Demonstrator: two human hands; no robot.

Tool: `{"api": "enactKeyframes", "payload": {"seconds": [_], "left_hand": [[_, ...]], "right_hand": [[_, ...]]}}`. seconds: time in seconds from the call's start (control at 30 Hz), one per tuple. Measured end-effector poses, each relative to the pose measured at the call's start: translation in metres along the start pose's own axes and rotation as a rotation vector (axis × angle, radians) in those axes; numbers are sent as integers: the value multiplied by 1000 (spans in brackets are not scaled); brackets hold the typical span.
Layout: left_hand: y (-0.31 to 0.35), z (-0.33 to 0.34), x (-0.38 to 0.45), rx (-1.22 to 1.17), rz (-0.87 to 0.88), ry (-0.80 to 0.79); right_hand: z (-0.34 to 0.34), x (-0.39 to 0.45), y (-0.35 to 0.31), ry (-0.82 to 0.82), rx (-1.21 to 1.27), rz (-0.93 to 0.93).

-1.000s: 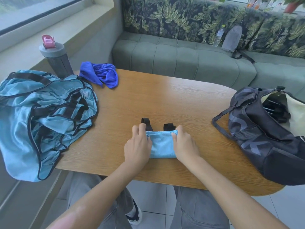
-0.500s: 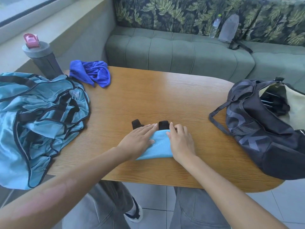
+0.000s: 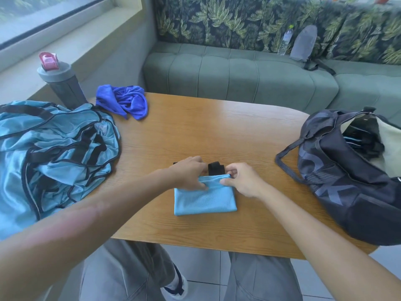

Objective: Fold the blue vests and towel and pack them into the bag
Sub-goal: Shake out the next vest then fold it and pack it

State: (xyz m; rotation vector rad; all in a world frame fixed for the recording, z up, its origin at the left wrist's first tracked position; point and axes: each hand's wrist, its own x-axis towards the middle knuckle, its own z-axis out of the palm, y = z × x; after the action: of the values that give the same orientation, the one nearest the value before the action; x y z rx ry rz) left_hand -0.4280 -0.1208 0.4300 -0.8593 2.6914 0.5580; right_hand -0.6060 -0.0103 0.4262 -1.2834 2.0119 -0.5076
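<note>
Two hands hold a small folded light-blue vest (image 3: 205, 199) on the wooden worktop (image 3: 217, 131).

The left hand (image 3: 188, 173) and right hand (image 3: 240, 180) both pinch its top edge. A pile of light-blue vests (image 3: 54, 148) lies left, a crumpled dark-blue towel (image 3: 123, 101) behind, an open black bag (image 3: 347, 170) right.

folded vest (image 3: 205, 199) mid-table (image 3: 217, 131), vest pile (image 3: 54, 153) left, bag (image 3: 347, 181) right (towel (image 3: 123, 102) behind, far-left corner)

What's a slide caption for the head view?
Both hands, left hand and right hand, pinch the folded light-blue vest on the table; open dark bag waits at right.
</note>
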Motion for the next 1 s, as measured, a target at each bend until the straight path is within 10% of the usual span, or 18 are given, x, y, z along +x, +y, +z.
{"api": "enactKeyframes", "payload": {"seconds": [0.3,0.63,0.87,1.0], "left_hand": [[-4,-49,10,-168,-10,-346],[37,-72,-39,-71,16,65],[85,-72,-55,239,8,311],[121,-76,-60,255,77,283]], "right_hand": [[-23,-26,-2,13,205,-325],[-15,-65,-5,569,159,-85],[-3,-97,-17,-14,978,-77],[-15,-109,-23,30,1311,-86]]}}
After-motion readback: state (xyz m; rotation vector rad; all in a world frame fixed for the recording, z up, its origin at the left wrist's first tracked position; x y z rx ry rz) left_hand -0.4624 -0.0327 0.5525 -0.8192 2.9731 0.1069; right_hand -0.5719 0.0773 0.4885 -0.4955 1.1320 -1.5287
